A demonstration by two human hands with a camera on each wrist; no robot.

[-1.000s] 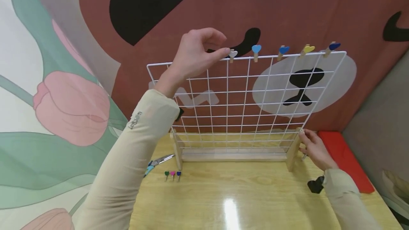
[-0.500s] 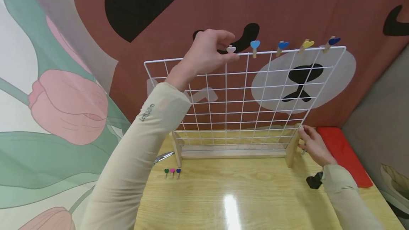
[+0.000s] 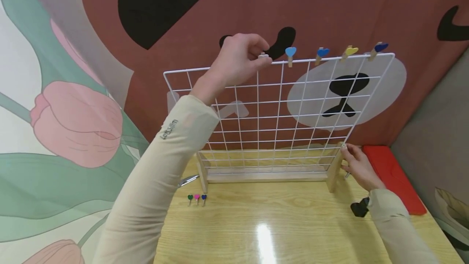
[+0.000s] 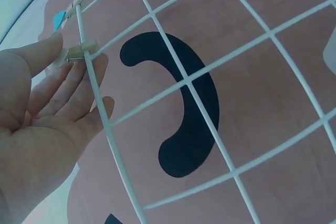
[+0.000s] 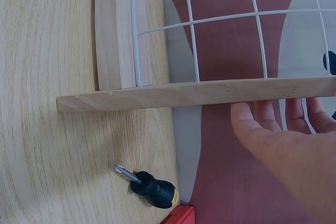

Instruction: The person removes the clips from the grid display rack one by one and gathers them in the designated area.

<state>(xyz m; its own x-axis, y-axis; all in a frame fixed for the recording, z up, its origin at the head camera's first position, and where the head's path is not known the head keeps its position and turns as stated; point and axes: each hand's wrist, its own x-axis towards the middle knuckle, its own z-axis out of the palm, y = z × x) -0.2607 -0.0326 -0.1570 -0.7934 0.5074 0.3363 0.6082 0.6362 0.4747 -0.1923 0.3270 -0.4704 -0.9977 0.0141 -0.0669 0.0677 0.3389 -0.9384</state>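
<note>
A white wire grid (image 3: 190,70) stands upright in a wooden base on the yellow table (image 3: 278,223). My left hand (image 3: 264,57) is up at its top rail, thumb and fingers pinching a white heart clip (image 3: 263,55). The left wrist view shows that clip (image 4: 79,52) sitting on the rail between the thumb and fingers of my left hand (image 4: 71,59). Further right on the rail sit a light blue clip (image 3: 290,52), a blue clip (image 3: 322,53), a yellow clip (image 3: 349,51) and a dark blue clip (image 3: 380,47). My right hand (image 3: 348,154) rests with straight fingers on the right wooden foot (image 3: 334,172), also seen from the right wrist (image 5: 184,94).
Three small clips, green, pink and blue (image 3: 196,197), lie at the table's front left, with pliers (image 3: 187,180) behind them. A small screwdriver (image 5: 149,186) lies by the right foot. A red box (image 3: 393,178) sits at the far right against the wall.
My left hand's fingers have curled tighter over the white heart clip on the rail, hiding most of it. My right hand has stayed on the wooden foot.
</note>
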